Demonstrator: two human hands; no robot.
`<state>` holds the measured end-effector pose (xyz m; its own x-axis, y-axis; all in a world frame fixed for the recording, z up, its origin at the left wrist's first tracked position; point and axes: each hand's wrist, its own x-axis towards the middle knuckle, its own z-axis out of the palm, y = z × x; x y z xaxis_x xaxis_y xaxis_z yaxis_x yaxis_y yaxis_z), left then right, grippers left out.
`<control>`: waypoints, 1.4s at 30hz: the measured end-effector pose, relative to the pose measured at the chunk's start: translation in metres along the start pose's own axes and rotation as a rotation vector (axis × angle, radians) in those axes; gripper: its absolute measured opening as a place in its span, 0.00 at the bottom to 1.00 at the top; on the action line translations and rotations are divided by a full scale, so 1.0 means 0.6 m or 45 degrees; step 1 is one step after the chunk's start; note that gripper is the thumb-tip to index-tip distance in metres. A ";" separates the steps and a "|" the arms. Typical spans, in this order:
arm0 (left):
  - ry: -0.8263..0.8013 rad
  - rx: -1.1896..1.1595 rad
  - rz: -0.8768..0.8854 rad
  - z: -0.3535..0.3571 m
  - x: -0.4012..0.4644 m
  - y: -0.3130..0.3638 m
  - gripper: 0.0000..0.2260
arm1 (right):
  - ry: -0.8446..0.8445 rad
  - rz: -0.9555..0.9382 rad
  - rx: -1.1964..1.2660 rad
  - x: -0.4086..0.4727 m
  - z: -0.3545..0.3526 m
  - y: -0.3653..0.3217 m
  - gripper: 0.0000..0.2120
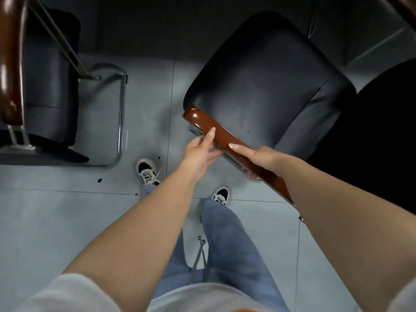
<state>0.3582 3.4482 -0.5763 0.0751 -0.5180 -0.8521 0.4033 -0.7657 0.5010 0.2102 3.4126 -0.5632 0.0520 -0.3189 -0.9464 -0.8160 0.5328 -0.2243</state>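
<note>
A black padded chair stands on the grey tiled floor just ahead of me, turned at an angle. Its near armrest is glossy brown wood and runs diagonally from upper left to lower right. My left hand grips the armrest near its front end, thumb lying on top and fingers curled underneath. My right hand holds the same armrest further back, thumb on top and fingers wrapped under it. My right forearm covers the armrest's rear part.
A second black chair with a brown armrest and chrome sled frame stands at the left. My two feet in sneakers are on the floor tiles between the chairs. Dark furniture fills the right edge.
</note>
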 end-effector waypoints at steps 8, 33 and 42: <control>-0.132 0.028 -0.155 -0.024 0.009 0.055 0.15 | 0.056 0.177 0.002 -0.024 0.003 -0.043 0.34; 0.012 0.562 -0.097 -0.234 0.219 0.524 0.25 | 0.058 0.142 0.946 0.076 0.091 -0.548 0.46; 0.124 0.420 0.043 -0.287 0.213 0.479 0.22 | 0.167 0.095 0.911 0.087 0.136 -0.563 0.40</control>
<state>0.6408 3.2278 -0.5671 0.1767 -0.5186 -0.8366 0.0838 -0.8389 0.5377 0.5353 3.2797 -0.5558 -0.0954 -0.3293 -0.9394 -0.2363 0.9242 -0.3000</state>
